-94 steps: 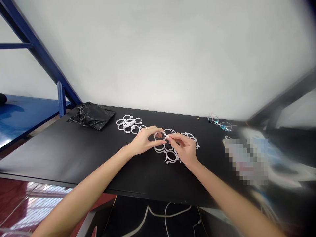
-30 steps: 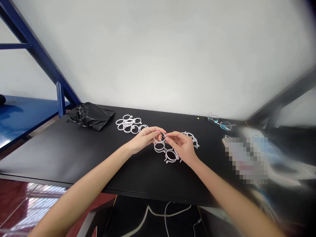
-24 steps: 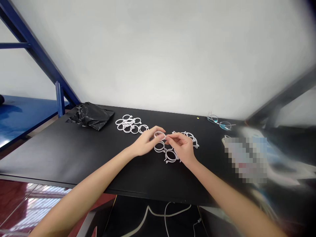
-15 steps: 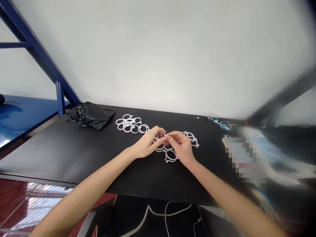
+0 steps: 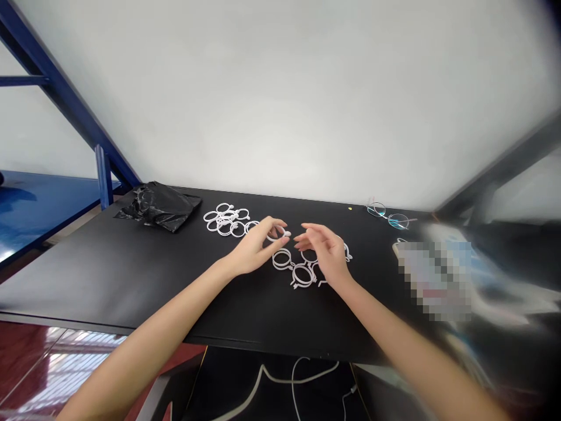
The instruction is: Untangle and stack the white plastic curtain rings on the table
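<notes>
My left hand [image 5: 256, 247] is closed on a thin white plastic ring [image 5: 287, 234], its small knob showing past the fingertips. Fingers hide part of that ring. To the right, my right hand [image 5: 329, 251] has left the ring; its thumb and fingers are apart with nothing between them. Beneath and around the right hand lies a group of white rings with little split tabs [image 5: 302, 284], partly covered by it. Beyond the left hand, several white rings [image 5: 219, 217] are heaped together on the black table [image 5: 144, 275].
A crumpled black plastic bag [image 5: 164, 204] lies at the back left. Eyeglasses [image 5: 398, 221] rest at the back right, near a blurred-out object [image 5: 433, 280]. A white wall [image 5: 280, 105] rises behind the table, and cables [image 5: 263, 374] hang below its front edge.
My right hand has let go of the ring and moved slightly right, its fingers opening. My left hand has shifted a little left with the ring still held.
</notes>
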Available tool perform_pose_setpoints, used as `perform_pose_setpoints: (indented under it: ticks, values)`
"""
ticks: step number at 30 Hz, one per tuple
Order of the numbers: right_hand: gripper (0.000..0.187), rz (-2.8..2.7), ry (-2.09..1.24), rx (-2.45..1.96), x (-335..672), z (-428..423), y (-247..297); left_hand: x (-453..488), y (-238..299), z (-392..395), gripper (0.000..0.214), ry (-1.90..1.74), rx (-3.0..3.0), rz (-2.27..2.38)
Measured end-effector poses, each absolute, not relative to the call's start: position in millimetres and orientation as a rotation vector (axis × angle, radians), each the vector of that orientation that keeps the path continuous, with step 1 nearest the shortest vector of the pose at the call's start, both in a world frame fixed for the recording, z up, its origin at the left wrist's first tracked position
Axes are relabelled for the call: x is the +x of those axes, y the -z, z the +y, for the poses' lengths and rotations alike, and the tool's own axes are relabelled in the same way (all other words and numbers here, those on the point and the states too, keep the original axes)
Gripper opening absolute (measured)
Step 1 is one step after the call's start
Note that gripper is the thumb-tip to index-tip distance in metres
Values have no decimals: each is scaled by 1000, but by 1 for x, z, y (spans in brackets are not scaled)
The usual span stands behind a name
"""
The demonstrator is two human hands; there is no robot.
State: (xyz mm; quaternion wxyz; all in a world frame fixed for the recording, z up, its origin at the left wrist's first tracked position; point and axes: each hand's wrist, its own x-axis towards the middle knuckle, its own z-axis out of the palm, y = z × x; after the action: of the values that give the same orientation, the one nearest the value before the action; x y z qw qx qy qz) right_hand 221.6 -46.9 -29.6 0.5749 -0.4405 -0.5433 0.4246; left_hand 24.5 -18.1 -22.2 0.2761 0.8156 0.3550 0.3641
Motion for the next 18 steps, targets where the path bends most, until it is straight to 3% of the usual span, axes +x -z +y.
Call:
perform_pose_setpoints:
  ticks: [8,13,18]
  values:
    - [17,-1422,-671,-1187,238,-38,34,-2,48,16,24,-756,2542,1511]
    - [13,-2036,-385,-955,227,-49,38,-1,56,17,26,-668,2563,1534]
    - [8,-2221,-416,-1008,222,-51,45,-2,57,17,30,-688,2566,1507]
